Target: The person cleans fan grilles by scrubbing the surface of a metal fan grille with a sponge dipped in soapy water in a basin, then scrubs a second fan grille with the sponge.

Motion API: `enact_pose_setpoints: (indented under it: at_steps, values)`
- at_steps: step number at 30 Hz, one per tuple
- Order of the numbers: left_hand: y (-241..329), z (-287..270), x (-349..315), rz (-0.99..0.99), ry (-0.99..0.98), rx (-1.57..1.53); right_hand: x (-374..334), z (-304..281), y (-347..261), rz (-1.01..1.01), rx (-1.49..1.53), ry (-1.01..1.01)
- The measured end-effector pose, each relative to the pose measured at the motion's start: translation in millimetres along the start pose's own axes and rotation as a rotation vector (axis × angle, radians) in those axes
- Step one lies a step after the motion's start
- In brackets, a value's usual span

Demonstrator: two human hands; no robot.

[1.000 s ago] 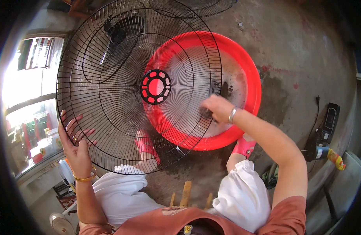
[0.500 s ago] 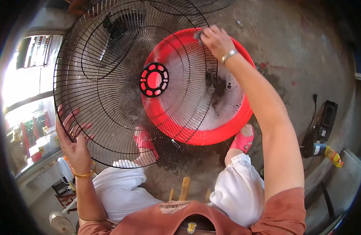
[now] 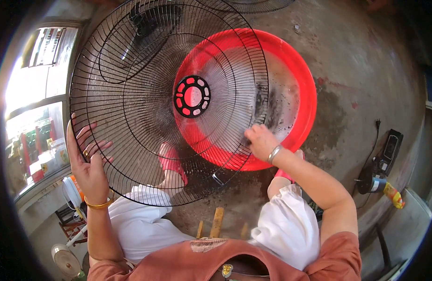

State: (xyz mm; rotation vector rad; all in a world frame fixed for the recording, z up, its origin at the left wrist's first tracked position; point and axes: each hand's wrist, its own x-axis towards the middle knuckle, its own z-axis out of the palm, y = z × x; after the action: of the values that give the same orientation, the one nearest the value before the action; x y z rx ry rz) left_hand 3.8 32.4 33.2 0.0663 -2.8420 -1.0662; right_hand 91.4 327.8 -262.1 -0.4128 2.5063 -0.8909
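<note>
A large round black wire fan grille (image 3: 208, 89) tilts in front of me, covering the left part of a red basin (image 3: 307, 93). Sudsy water shows in the basin. My left hand (image 3: 92, 171) grips the grille's left rim, its fingers reaching through and behind the wires. At the lower right rim, my right hand (image 3: 263, 144) is closed against the wires over the basin. A small dark scrubbing pad (image 3: 247, 139) pokes out from its fingertips, mostly hidden by the hand.
Behind the grille lies a black fan part (image 3: 148, 21), and another wire grille (image 3: 258, 5) is at the top edge. To the right on the floor are a black fan base (image 3: 390, 150) with a cord and a yellow packet (image 3: 394, 195). A wooden stool (image 3: 217, 222) shows between my legs.
My right hand has come down along the grille's right side, from the upper rim to the lower right rim. My left hand keeps its grip on the left rim.
</note>
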Motion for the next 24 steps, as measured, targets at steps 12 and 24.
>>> enact_pose_setpoints:
  at_steps: [12,24]
  values:
    - [3,3,-4,0.012,-0.01,-0.056,87,-76,84,-0.257,-0.404,0.304]
    - [-1,7,-3,0.023,0.024,-0.064,155,-92,30,-0.293,0.128,0.894]
